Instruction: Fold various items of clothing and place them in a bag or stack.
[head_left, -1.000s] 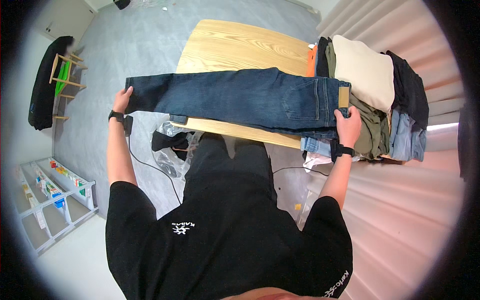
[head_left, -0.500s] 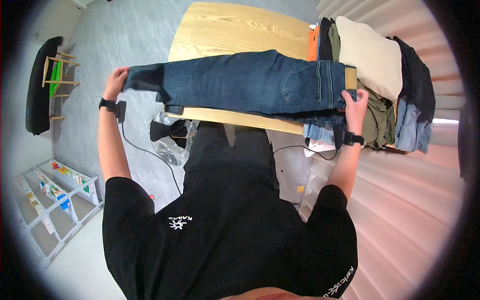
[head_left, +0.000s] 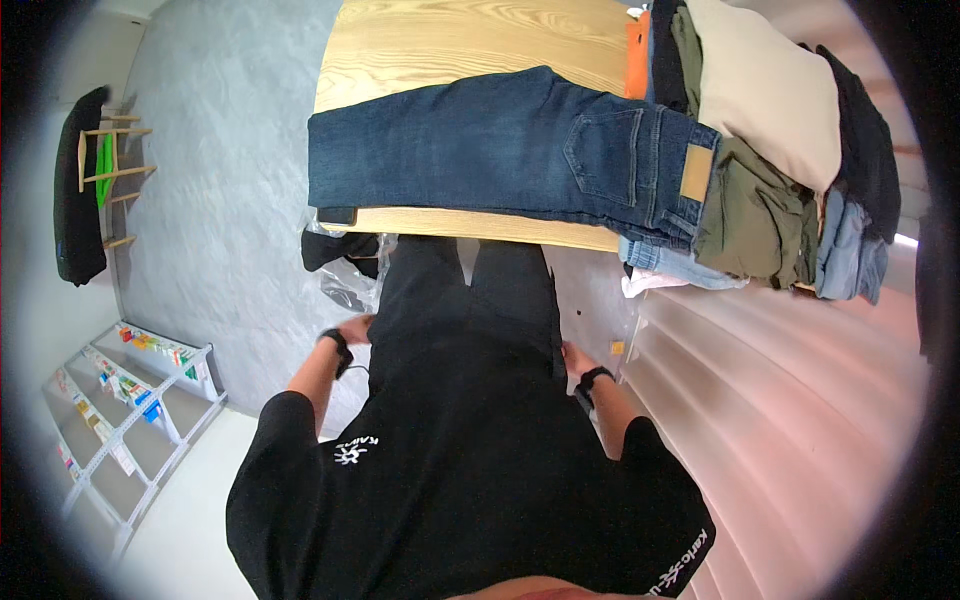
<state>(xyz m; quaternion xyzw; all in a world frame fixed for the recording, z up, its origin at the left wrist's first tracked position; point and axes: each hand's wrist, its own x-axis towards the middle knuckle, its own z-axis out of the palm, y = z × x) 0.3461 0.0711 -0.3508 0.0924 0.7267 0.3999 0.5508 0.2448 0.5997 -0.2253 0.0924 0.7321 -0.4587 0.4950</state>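
Observation:
Dark blue jeans lie lengthwise across the wooden table, one leg over the other. Their waistband, with a tan patch, is at the right, and a back pocket faces up. The left end stops near the table's left edge; whether it is folded or hangs over I cannot tell. Both hands are down by my hips, away from the jeans. My left hand is beside my left thigh, its fingers partly hidden and blurred. My right hand is against my right hip, fingers mostly hidden.
A wooden table stands before me, a dark phone-like object at its near left edge. Piled clothes and a cream cushion are at the right. A plastic bag lies below the table. Shelving stands left, a pale curtain right.
Both hands have let go of the jeans and dropped back to my hips. The jeans' left end, held out past the table before, now ends near its edge.

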